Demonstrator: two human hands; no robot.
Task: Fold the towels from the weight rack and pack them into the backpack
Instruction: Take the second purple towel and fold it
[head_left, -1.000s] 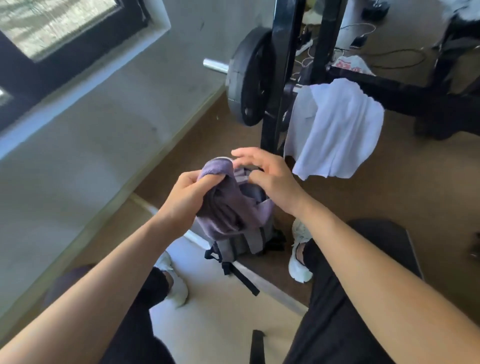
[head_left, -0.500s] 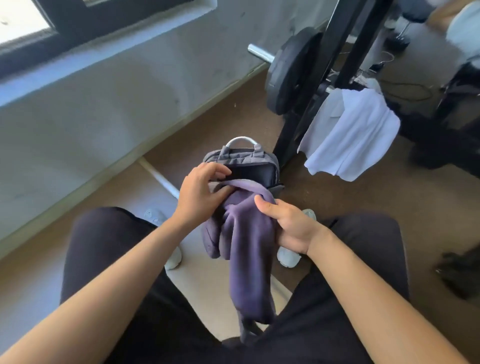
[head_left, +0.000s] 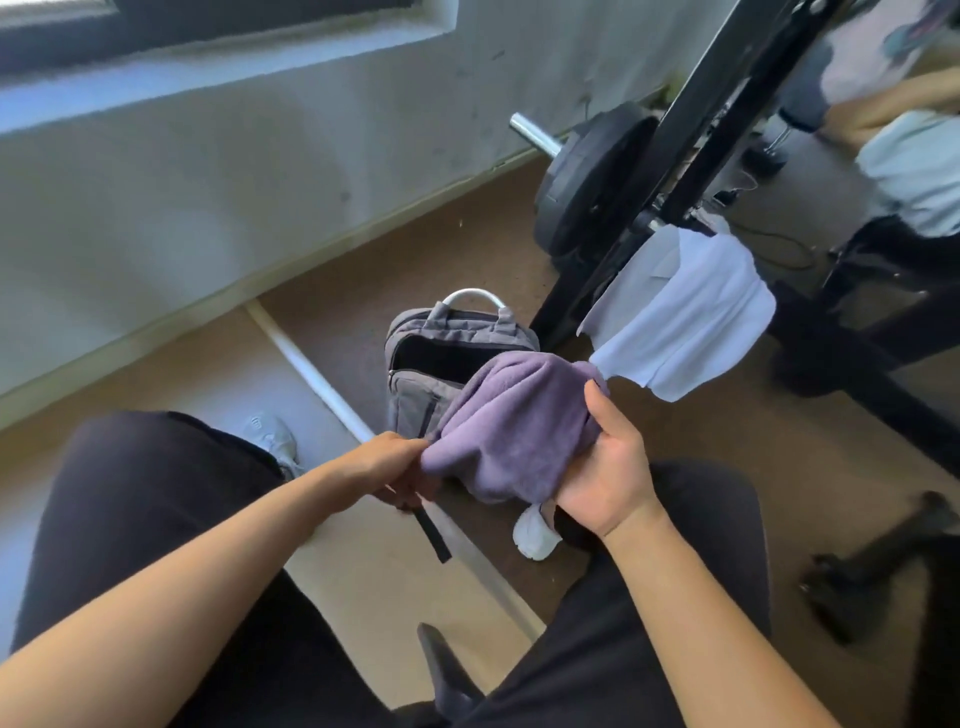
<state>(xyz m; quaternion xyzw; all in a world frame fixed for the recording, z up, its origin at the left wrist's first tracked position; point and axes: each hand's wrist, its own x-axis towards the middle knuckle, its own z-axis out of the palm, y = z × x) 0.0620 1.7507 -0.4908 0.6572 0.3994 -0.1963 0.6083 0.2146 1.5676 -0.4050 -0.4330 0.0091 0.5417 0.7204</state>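
Purple towel (head_left: 514, 421) held bunched between both hands, just in front of the open grey backpack (head_left: 415, 389) on the floor (head_left: 727, 457). Left hand (head_left: 384, 467) fingers pinch its left corner; right hand (head_left: 602, 467) fingers curl under its right side, thumb on top. Shoe (head_left: 270, 434) marking too blurred to read.

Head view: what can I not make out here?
Inside of the grey fabric backpack: head view, dark opening, partly covered by the purple fleece towel.
Right hand: head view, fingers hidden behind that towel.
Black metal weight rack: head view, top cut off by the upper edge.
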